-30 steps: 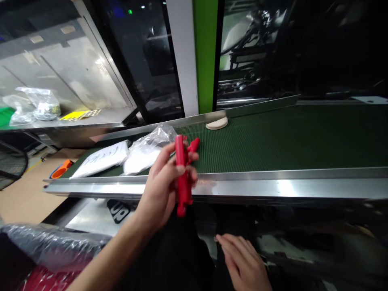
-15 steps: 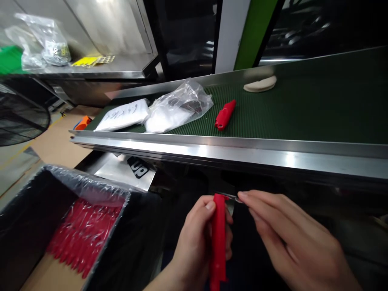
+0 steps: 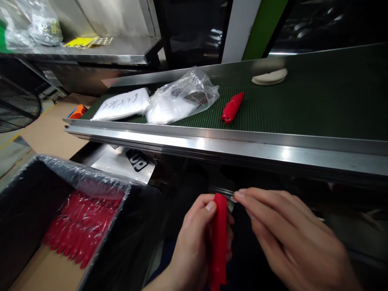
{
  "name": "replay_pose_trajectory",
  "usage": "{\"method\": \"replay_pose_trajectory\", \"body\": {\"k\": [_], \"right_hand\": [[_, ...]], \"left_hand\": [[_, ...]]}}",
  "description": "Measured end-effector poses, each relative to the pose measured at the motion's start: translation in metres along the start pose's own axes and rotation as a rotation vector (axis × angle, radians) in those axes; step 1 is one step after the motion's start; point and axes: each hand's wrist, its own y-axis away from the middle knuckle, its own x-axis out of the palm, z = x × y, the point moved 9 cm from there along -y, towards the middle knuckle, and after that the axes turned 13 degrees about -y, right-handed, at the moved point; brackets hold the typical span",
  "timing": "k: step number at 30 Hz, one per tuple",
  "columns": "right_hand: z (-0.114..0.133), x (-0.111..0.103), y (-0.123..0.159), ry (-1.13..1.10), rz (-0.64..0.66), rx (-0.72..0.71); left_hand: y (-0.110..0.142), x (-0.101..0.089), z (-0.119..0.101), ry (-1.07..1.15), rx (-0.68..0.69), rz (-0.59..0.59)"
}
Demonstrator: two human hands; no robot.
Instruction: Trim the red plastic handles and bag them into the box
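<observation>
The head-worn camera looks from above the near side of the green conveyor belt (image 3: 309,109), facing across it and downward. The left hand (image 3: 194,238) and right hand (image 3: 291,234) are closest, on the belt's near side; the plastic-lined box (image 3: 22,198) sits near-left of it, the steel table (image 3: 130,46) farther off, beyond its left part.

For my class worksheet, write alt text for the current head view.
A left hand grips a long red plastic part; the right hand pinches a thin, shiny metallic piece near its top. Beyond, a ribbed green conveyor belt carries another red part and a flat white packet.
</observation>
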Motion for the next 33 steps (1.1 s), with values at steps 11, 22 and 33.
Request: {"method": "replay_pose_trajectory", "body": {"k": [11,22,33], "right_hand": [[0.002,0.000,0.002,0.037,0.009,-0.041],[0.015,0.010,0.015,0.017,0.081,-0.087],[0.027,0.014,0.036,0.046,0.114,-0.144]], "left_hand": [[0.002,0.001,0.004,-0.041,-0.013,-0.007],[-0.006,-0.004,-0.011,-0.074,-0.009,-0.062],[-0.018,0.002,-0.034,-0.043,0.089,-0.004]]}}
